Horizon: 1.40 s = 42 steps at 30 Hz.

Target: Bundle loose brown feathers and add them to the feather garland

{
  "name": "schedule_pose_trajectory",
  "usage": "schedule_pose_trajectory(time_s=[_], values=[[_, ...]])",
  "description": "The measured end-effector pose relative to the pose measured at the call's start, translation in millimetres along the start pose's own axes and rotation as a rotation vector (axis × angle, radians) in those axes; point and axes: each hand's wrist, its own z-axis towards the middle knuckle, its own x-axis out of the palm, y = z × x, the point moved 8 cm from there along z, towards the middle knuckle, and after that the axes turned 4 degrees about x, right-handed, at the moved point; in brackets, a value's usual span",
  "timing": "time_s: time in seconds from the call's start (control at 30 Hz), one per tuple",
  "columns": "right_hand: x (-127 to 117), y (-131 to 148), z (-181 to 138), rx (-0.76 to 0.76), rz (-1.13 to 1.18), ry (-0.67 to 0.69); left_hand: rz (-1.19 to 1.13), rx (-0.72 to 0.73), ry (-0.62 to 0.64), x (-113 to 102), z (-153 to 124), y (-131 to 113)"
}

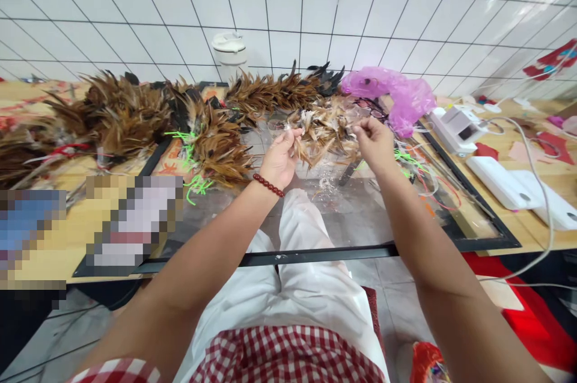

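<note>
My left hand point(280, 159), with a dark red bead bracelet point(268, 185) on the wrist, is closed in a pinch on a few pale brown feathers. My right hand point(375, 144) is also closed, its fingertips gripping feathers at the edge of a loose pile of light brown feathers point(325, 128). Both hands hover over a glass tabletop point(342, 214) with a black frame. The pile lies between the two hands, slightly beyond them.
Bundles of dark brown feathers point(121, 118) tied with green strings point(186, 148) cover the table's left side. A pink plastic bag point(396, 94), a white jar point(229, 53), white devices point(500, 181) with cables and red paper scraps lie to the right. Tiled wall behind.
</note>
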Motion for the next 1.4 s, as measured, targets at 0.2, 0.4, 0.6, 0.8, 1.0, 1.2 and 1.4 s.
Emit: schedule_pose_trajectory(time_s=[0.2, 0.4, 0.6, 0.8, 1.0, 1.2, 1.4], values=[[0, -15, 3, -0.081, -0.298, 0.109, 0.008, 0.005, -0.006, -1, 1, 1], [49, 25, -27, -0.387, -0.560, 0.301, 0.021, 0.042, -0.023, -3, 1, -1], [22, 11, -15, -0.184, -0.611, 0.127, 0.010, 0.026, -0.037, -8, 2, 2], [5, 17, 1, -0.156, -0.615, 0.091, -0.001, 0.030, -0.100, -13, 3, 5], [80, 72, -20, -0.622, -0.646, 0.553, -0.003, 0.029, -0.088, -12, 2, 6], [91, 65, -21, -0.614, -0.607, 0.504, 0.007, 0.005, -0.107, -11, -1, 9], [37, 73, -33, -0.626, -0.217, 0.121, 0.014, -0.079, -0.075, -5, -6, 15]])
